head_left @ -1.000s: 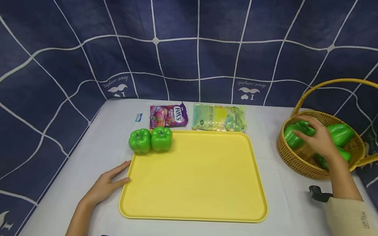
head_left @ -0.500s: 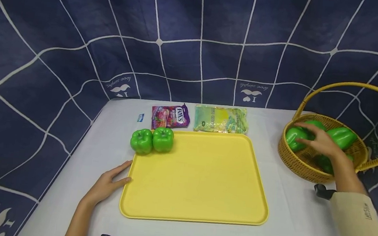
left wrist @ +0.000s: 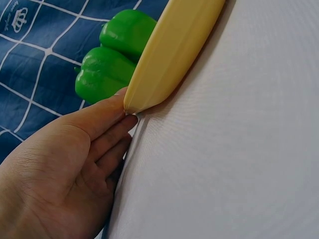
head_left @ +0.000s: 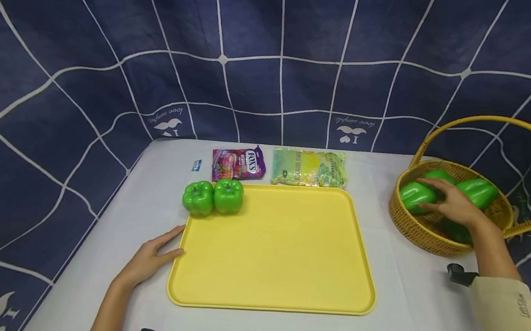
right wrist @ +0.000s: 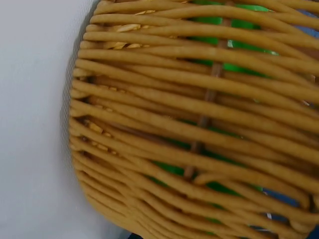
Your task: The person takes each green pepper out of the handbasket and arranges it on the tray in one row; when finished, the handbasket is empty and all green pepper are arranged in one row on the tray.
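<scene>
At the right, my right hand reaches into the wicker basket. Its thumb and fingers grip a green bell pepper near the basket's left wall. More green bell peppers lie around that hand, one to its right. My left hand rests on the table with its fingers straight, touching the left edge of the yellow tray. Two green bell peppers sit side by side at the tray's far left corner. In the right wrist view only the basket's woven side shows; the right hand is hidden.
Behind the tray lie a purple candy bag and a yellow-green packet. A small blue-and-white label is left of them. The basket's tall handle arches over its peppers. Dark blue checked cloth hangs behind the white table.
My right hand has shifted slightly down and right inside the basket, and the pepper at its fingers has turned so its stem no longer shows. The left hand stays put.
</scene>
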Demonstrator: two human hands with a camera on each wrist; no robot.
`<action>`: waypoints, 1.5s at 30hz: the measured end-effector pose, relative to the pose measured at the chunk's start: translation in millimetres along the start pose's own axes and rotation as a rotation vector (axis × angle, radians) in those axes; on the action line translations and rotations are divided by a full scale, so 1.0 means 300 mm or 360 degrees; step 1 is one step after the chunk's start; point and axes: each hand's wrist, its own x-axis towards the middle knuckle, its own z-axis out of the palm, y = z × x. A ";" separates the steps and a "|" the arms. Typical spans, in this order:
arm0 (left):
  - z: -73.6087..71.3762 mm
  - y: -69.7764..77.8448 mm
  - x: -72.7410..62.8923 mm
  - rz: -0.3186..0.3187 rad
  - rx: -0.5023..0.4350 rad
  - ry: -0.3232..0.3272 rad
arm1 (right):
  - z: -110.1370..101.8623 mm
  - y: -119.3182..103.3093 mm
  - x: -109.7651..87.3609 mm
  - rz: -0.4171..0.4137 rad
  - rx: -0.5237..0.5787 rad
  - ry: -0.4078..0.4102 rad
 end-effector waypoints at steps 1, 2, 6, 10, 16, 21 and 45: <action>0.000 0.000 0.000 -0.0003 0.0001 -0.0001 | -0.001 -0.001 -0.001 0.0002 -0.0018 0.0002; -0.001 0.000 0.000 -0.0007 0.0001 -0.0003 | -0.001 -0.002 -0.003 0.0005 -0.0036 0.0005; 0.001 0.000 -0.002 -0.0020 -0.0014 -0.0011 | -0.002 -0.002 -0.012 0.0015 -0.0064 0.0008; 0.003 -0.001 -0.002 -0.0031 -0.0012 -0.0007 | -0.002 -0.001 -0.021 0.0058 -0.0046 -0.0010; 0.002 0.001 -0.002 -0.0031 -0.0006 -0.0002 | -0.001 0.005 -0.038 0.0109 -0.0054 -0.0062; 0.002 -0.001 -0.001 -0.0032 0.0007 0.0002 | 0.002 0.005 -0.044 0.0086 -0.0069 -0.0092; 0.003 -0.001 0.000 -0.0028 -0.0005 -0.0003 | -0.005 -0.029 -0.094 0.0089 0.0082 0.0256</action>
